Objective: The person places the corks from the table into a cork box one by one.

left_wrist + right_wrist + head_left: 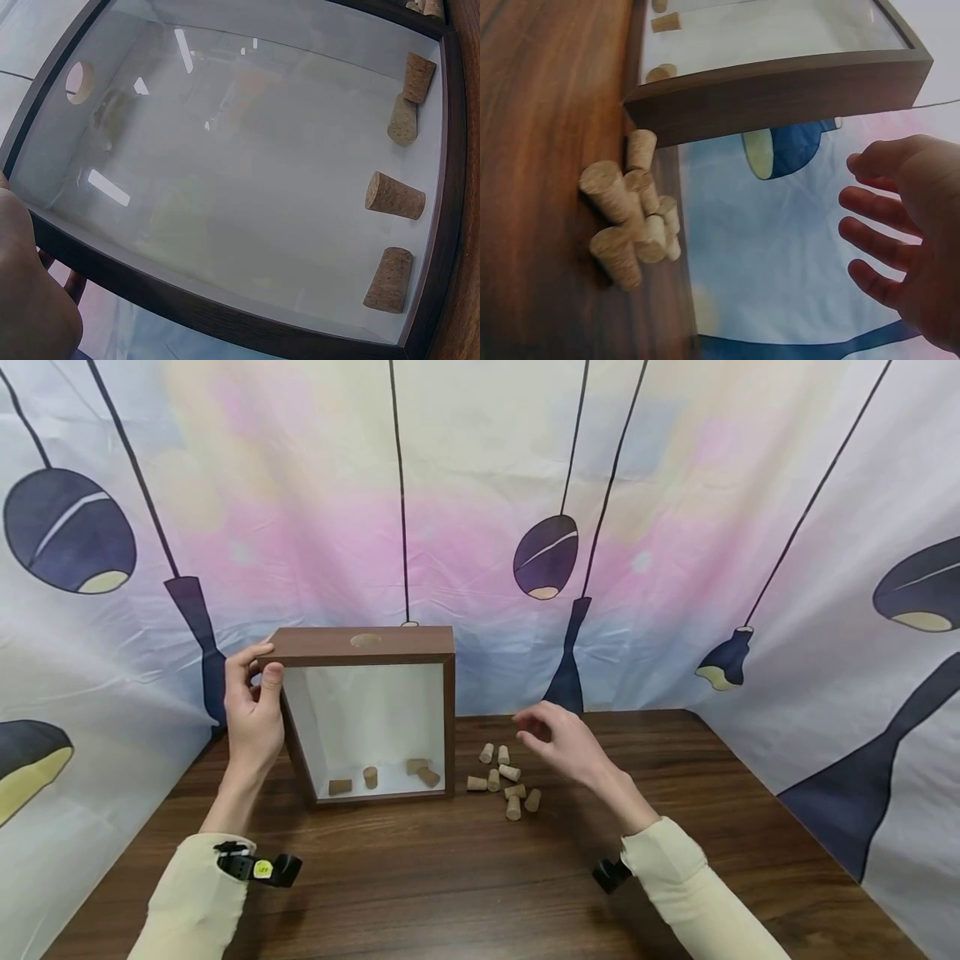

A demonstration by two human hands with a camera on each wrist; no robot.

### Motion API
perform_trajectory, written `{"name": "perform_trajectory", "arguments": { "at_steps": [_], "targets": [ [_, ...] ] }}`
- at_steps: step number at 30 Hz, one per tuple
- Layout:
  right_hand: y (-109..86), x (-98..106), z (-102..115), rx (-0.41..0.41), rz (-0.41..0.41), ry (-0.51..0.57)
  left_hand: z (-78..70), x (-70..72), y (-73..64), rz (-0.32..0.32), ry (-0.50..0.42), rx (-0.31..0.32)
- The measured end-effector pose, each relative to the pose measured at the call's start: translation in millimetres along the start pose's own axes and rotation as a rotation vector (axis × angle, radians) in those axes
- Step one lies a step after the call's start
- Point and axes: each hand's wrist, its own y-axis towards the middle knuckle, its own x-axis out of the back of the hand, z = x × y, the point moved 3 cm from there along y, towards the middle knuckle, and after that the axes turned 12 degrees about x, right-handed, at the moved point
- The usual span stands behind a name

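A shallow brown wooden box frame (448, 718) with a clear front stands upright on the table. Its top side has an oval hole (366, 641). My left hand (255, 710) grips the box at its upper left corner, thumb on the front edge and fingers behind. Several corks lie inside along the bottom, among them an upright cork (371, 777) and a lying cork (388, 280). Right of the box, a loose cluster of corks rests on the table, one cork (509, 772) near its middle. My right hand (562, 743) hangs above and right of that cluster, fingers loosely bent, holding nothing.
The dark wooden table (420, 877) reaches back to a printed curtain (480, 510) with hanging-lamp drawings, which also encloses both sides. Black wrist cameras sit at both cuffs, the left camera (285, 870) beside the cream sleeve (198, 893).
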Motion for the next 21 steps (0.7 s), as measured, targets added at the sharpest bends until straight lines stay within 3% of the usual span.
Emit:
{"name": "perform_trajectory", "arguments": {
  "at_steps": [13, 21],
  "targets": [
    [-21.7, -13.1, -12.7, -0.055, 0.090, 0.008, -3.5, 1.7, -0.6, -0.002, -0.013, -0.015],
    [-33.8, -21.6, -22.1, -0.059, 0.184, 0.009, -2.5, 1.1, -0.2, -0.007, -0.010, 0.018]
  ]
}}
